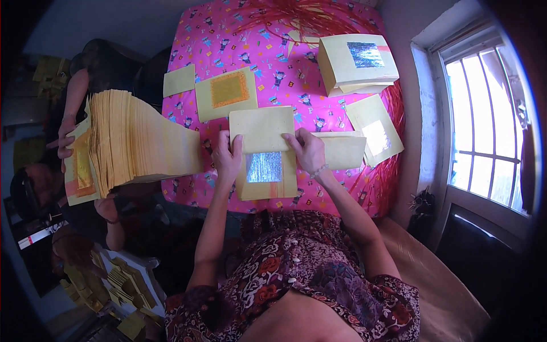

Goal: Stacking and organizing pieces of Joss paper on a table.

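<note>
In front of me lies a yellow joss paper sheet (268,191) with a silver foil square, its far part folded over as a plain flap (262,122). My left hand (229,157) grips the flap's left edge, thumb on top and fingers closed. At the right edge, my right hand (307,149) pinches the fold with its thumb pressed down. Another folded yellow paper (345,151) lies just right of my right hand. Beyond my left hand rests a sheet with an orange-bordered gold patch (229,94).
A long fanned stack of yellow paper (137,139) spreads at left, with another person's hand (65,139) at its end. A thick pile with silver foil (358,65) stands far right, near a foil sheet (376,131). Red plastic strands (307,17) cover the pink tablecloth's (279,51) far edge.
</note>
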A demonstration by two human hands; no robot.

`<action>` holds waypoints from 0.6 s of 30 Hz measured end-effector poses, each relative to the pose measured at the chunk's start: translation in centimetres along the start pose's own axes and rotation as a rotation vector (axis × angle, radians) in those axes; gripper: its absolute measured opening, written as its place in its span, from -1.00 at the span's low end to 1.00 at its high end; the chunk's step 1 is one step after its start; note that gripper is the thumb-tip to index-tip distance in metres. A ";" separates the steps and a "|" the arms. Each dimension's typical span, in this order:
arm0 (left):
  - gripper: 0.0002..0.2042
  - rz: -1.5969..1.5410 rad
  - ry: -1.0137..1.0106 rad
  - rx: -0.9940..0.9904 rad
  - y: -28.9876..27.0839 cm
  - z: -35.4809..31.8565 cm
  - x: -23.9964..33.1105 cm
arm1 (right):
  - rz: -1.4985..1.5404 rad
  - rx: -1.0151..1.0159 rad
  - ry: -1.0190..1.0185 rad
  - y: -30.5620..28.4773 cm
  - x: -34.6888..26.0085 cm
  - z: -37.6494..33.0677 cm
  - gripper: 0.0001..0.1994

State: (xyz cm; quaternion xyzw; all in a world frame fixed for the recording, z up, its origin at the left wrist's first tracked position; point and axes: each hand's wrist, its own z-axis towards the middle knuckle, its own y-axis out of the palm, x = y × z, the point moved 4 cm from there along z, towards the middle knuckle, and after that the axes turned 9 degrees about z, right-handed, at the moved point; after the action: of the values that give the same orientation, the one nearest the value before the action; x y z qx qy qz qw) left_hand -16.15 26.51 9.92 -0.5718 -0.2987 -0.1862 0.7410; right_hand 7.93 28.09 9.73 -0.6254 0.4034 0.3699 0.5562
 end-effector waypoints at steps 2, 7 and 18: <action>-0.77 0.001 -0.046 -0.031 0.2 -0.4 -0.1 | -0.005 -0.007 0.051 -0.2 -0.2 -0.4 -0.59; -0.78 -0.013 -0.070 -0.027 0.3 -0.2 -0.2 | 0.058 0.004 0.124 -0.5 -0.5 -0.2 -0.58; -0.80 0.065 -0.048 0.029 0.0 -1.0 1.0 | 0.120 0.037 0.229 -0.8 0.4 -0.3 -0.55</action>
State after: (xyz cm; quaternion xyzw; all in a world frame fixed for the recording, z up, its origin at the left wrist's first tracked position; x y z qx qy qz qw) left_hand -15.17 25.62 10.44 -0.5749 -0.3004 -0.1438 0.7474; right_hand 8.81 27.84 9.70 -0.6278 0.5077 0.3214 0.4948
